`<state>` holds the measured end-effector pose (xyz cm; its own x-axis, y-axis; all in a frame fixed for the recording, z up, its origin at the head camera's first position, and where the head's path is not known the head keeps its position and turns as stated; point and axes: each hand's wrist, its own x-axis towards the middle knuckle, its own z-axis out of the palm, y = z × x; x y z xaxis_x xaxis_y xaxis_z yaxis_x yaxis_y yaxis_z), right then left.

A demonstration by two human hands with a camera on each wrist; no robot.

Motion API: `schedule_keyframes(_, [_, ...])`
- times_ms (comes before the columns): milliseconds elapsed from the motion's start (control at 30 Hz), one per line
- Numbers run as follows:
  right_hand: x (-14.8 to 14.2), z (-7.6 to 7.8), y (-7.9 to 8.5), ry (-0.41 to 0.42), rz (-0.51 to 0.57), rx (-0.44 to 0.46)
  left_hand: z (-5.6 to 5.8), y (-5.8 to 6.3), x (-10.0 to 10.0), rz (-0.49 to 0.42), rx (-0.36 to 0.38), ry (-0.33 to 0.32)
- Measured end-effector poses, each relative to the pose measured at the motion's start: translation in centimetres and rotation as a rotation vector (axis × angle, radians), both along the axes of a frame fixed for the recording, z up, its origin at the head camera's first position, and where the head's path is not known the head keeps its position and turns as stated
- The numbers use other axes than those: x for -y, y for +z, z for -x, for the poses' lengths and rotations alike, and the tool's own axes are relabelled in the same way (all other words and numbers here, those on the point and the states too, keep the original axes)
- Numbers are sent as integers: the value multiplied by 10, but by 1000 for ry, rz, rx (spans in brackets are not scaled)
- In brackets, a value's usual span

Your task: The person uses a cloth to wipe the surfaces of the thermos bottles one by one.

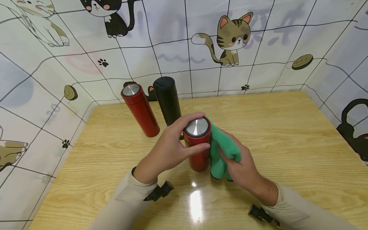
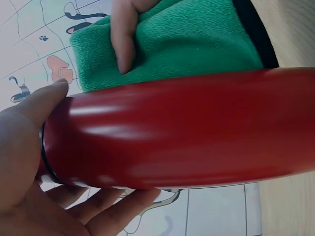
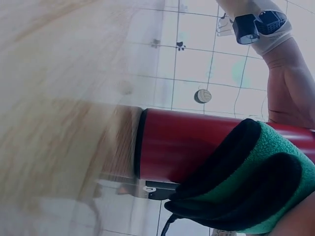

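A red thermos flask [image 1: 199, 159] with a steel-topped lid stands on the table in the head view. My left hand [image 1: 171, 148] grips it near the top, thumb and fingers around opposite sides, as the left wrist view of the flask [image 2: 187, 128] also shows. On its right side, my right hand [image 1: 242, 166] holds a folded green cloth [image 1: 219, 156] with dark edging against the flask wall. Seen from the right wrist, the cloth [image 3: 275, 182] covers part of the flask [image 3: 182, 142], and the flask's base is near the tabletop.
Behind and left stand a second red flask [image 1: 141, 111] and a black flask [image 1: 167, 100], close together. The wooden table [image 1: 287, 143] ends at a wall sheet [image 1: 172, 57] printed with cats and a grid. Each wrist carries a small black camera [image 1: 159, 190].
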<state>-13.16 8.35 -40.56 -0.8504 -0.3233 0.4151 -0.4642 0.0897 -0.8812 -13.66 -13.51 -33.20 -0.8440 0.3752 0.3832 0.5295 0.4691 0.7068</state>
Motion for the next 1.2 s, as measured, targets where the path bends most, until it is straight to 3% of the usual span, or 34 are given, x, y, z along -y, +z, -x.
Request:
schedule_keyframes(167, [1,1,-3,6,-30,33,0,-2,1,-11,42,-21])
schedule_keyframes(367, [2,2,-2,-6,-49,50,2,-5,3,-32,42,-51])
schedule_keyframes(500, [1,-3,3,-31,19,20,3,-8,4,-47,19,-76])
schedule_keyframes(667, [1,-7,10,-43,138,-83,3,-13,5,-98,-35,-79])
schedule_keyframes(733, [1,-7,10,-31,158,-86,3,-14,6,-110,-56,-82])
schedule_keyframes(833, [0,-7,7,-19,105,-23,1,-16,7,-106,-80,-109])
schedule_keyframes(1033, [-1,-1,3,-8,-51,75,1,-15,10,36,-265,-65])
schedule_keyframes(1200, [-1,-2,6,-30,0,31,-3,-10,10,156,-383,-20])
